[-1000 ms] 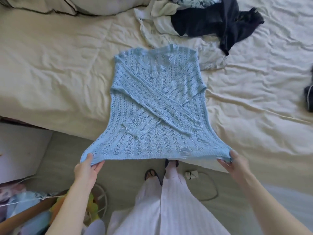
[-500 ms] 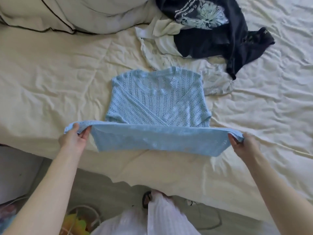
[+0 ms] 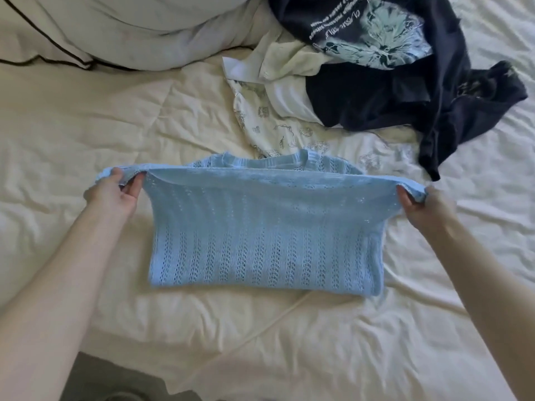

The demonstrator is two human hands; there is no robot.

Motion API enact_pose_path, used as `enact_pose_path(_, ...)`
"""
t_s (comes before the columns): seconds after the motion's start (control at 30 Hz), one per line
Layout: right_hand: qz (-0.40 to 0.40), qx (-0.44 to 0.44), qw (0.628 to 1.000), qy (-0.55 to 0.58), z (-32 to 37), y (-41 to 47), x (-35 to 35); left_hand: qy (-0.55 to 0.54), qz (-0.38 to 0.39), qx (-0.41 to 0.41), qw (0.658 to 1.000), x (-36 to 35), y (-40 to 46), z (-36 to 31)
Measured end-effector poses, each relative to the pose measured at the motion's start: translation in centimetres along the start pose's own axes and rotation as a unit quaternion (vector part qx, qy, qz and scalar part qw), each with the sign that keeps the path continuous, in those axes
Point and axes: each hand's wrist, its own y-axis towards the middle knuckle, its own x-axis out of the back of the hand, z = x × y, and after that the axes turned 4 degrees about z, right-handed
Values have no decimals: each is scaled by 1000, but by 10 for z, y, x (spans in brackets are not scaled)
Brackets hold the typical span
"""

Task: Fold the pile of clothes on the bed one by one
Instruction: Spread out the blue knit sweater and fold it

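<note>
Light blue knit sweater [image 3: 260,235] sits mid-bed [image 3: 86,125], half-folded, left hand [image 3: 115,192] and right hand [image 3: 425,206] each pinching a hem corner; soft, stretchy, snag-prone openwork, so probably grip the ribbed edges, not the loose mesh.

One blue sweater [image 3: 260,233] — two hands — one pillow [image 3: 130,27].
</note>
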Motion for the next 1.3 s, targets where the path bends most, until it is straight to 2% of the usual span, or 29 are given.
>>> enact_pose_path(0.2,-6,4,1000,-23,9,27,-46,-9,-16,-2,1000,-37,32,6)
enact_pose_path(0.3,70,-5,996,47,5,24,-60,-30,38,19,999,-48,43,16)
enact_pose_path(0.37,90,6,995,49,0,27,-59,-43,82,21,995,-49,49,24)
enact_pose_path(0.4,95,21,995,-4,-4,26,-59,-19,97,19,995,-49,50,28)
enact_pose_path(0.47,98,51,990,-83,-13,24,-57,158,88,-61,982,-44,42,41)
enact_pose_path(0.5,100,55,986,-121,-19,22,-54,262,70,-130,954,-38,37,50)
enact_pose_path(0.57,90,67,960,-256,-39,16,-50,450,82,-276,845,-25,25,74)
enact_pose_path(0.6,101,57,944,-310,-49,11,-50,512,127,-307,792,-20,19,88)
enact_pose_path(0.63,115,36,930,-346,-56,8,-51,547,171,-299,764,-18,13,102)
enact_pose_path(0.67,128,12,922,-365,-61,6,-54,555,200,-256,766,-21,9,114)
enact_pose_path(0.73,150,-21,920,-362,-66,4,-64,513,208,-119,824,-40,4,127)
enact_pose_path(0.8,145,-55,935,-320,-65,6,-79,418,169,-15,893,-64,8,132)
enact_pose_path(0.87,121,-86,943,-297,-65,10,-93,351,119,43,928,-86,15,129)
enact_pose_path(0.93,110,-104,943,-297,-65,15,-103,336,101,82,933,-99,20,125)
enact_pose_path(1.03,139,-139,932,-303,-57,20,-110,309,113,119,937,-111,21,112)
enact_pose_path(1.1,159,-156,949,-222,-49,22,-113,233,118,125,957,-119,23,102)
enact_pose_path(1.17,152,-149,975,-69,-43,24,-117,171,116,129,970,-125,26,92)
enact_pose_path(1.23,150,-138,978,49,-41,26,-120,121,118,133,977,-126,30,86)
enact_pose_path(1.3,167,-84,981,41,-44,25,-120,112,115,110,981,-126,34,87)
